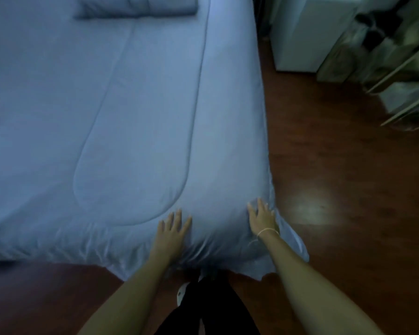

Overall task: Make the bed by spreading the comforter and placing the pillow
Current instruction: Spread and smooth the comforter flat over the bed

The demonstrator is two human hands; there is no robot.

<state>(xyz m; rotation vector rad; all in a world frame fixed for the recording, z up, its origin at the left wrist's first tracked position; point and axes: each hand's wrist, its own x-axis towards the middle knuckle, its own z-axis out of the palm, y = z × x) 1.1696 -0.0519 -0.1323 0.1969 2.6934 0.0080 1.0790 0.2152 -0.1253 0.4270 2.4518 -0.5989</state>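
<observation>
1. The left hand (pixel 171 232) lies flat, palm down, fingers spread, pressing on the blue comforter (pixel 121 122) and gripping nothing.
2. The right hand (pixel 261 217), just beside it at the bed's corner, is also open and flat on the fabric, with a thin band (pixel 267 231) at the wrist.
3. The comforter stretches smooth ahead of both hands.
4. A pillow (pixel 136 7) rests far beyond the hands, at the head end.
5. Dark wood floor (pixel 336 189) lies right of the right hand.
</observation>
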